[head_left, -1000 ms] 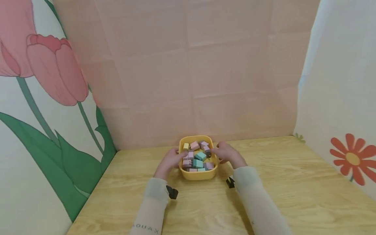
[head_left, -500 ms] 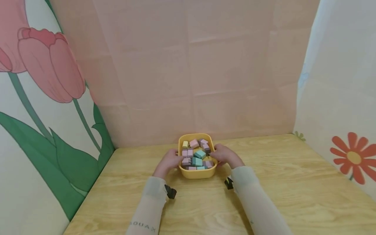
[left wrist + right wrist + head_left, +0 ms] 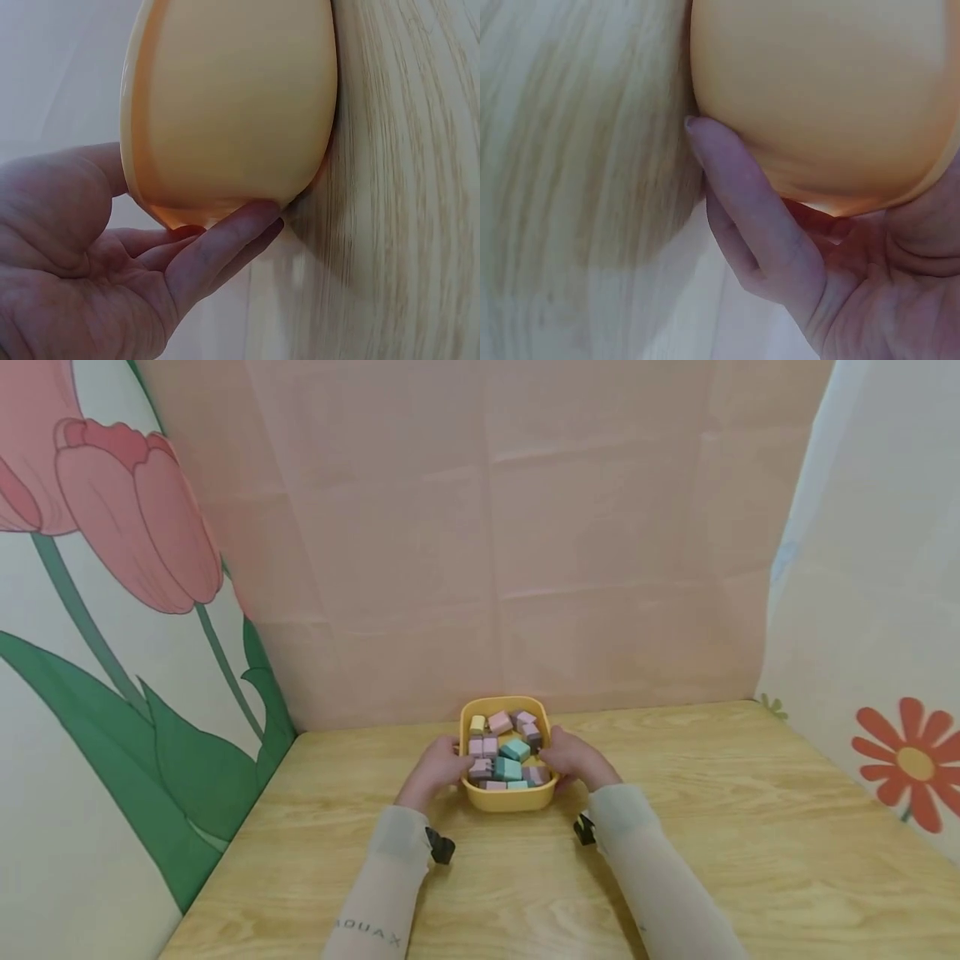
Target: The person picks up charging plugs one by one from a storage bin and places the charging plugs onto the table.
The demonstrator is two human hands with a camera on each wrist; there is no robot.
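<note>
A yellow plastic basket [image 3: 510,800] stands on the table near its back edge, holding several small blocks in pink, lilac, teal and yellow. One teal block [image 3: 507,769] lies near the middle. My left hand [image 3: 437,768] grips the basket's left side, thumb over the rim and fingers along the outer wall; the left wrist view shows that wall [image 3: 240,97] close up. On the other side my right hand [image 3: 577,755] holds the basket the same way, its fingers [image 3: 742,187] against the outside of the wall. The basket's underside is hidden.
The wood-grain table [image 3: 495,893] extends around the basket. Behind it hangs a pink cloth backdrop [image 3: 487,552]. A tulip-printed panel [image 3: 142,527] closes the left side and a flower-printed panel [image 3: 885,610] the right.
Both hands have closed in on the basket's sides, the right thumb coming over the rim. The basket stays in nearly the same place; the head view has shifted slightly.
</note>
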